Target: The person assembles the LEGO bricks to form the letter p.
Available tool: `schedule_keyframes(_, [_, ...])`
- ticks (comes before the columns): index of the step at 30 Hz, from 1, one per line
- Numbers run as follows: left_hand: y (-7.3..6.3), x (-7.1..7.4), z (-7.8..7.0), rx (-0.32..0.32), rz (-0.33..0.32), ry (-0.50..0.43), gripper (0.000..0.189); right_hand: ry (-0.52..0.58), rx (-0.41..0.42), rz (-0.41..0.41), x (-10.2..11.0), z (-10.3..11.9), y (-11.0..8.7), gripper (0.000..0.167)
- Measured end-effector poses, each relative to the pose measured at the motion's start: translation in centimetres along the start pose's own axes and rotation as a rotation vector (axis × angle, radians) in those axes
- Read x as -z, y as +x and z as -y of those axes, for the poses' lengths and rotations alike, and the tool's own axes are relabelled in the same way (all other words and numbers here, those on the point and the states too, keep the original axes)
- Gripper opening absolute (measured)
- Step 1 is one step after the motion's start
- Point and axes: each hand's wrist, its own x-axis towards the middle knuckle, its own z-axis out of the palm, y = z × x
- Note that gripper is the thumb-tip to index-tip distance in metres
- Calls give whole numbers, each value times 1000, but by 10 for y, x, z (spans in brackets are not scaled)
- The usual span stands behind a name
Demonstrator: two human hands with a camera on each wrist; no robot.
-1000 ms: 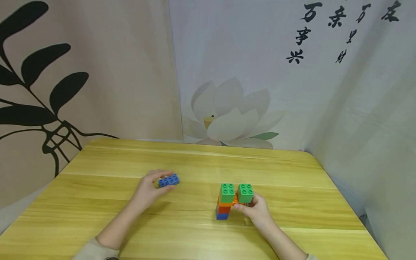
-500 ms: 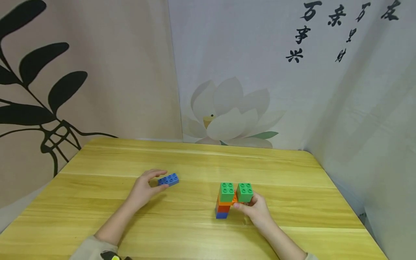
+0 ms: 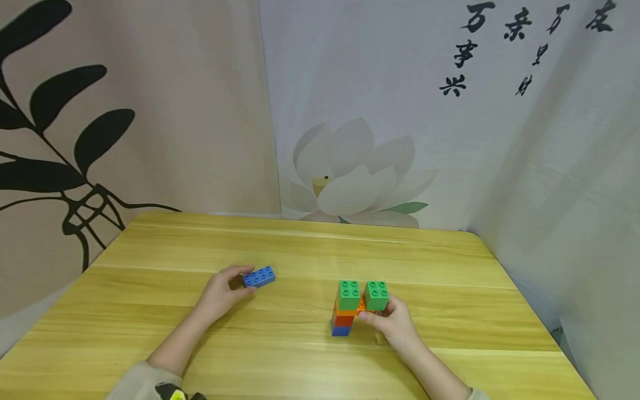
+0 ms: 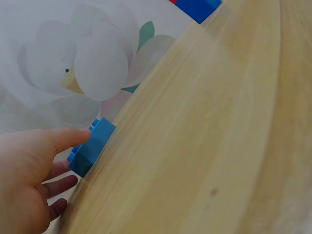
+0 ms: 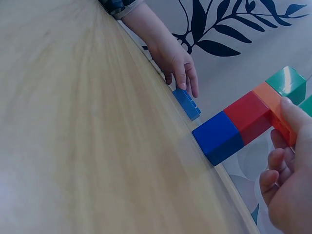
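A blue toy building brick (image 3: pixel 259 276) with two rows of studs lies on the table, left of the middle. My left hand (image 3: pixel 220 295) has its thumb and index finger about the brick's near left end; in the left wrist view the thumb (image 4: pixel 73 139) overlaps its studded side. To the right stands a small tower: a blue brick (image 5: pixel 218 138) at the bottom, then a red brick (image 5: pixel 247 116), an orange brick (image 3: pixel 361 305) jutting rightward, and two green bricks (image 3: pixel 348 295) on top with a gap between. My right hand (image 3: pixel 397 328) pinches the orange brick's overhanging end.
The wooden table (image 3: pixel 280 355) has rounded back corners. Behind it hangs a light cloth (image 3: pixel 360 83) printed with a lotus, leaves and dark characters. Both forearms come in from the front edge.
My left fingers have spread, slid left along the blue brick toward its end and drawn closer together there. The brick stays nearly in place. The right hand and the tower hold still.
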Motion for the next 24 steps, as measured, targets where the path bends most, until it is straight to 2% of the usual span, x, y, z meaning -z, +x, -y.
schedule_keyframes(15, [0, -1, 0, 6, 12, 35, 40, -2, 11, -8, -2, 3, 0, 39])
schedule_keyframes(24, [-1, 0, -3, -5, 8, 36, 38, -7, 42, 4, -1, 0, 0, 33])
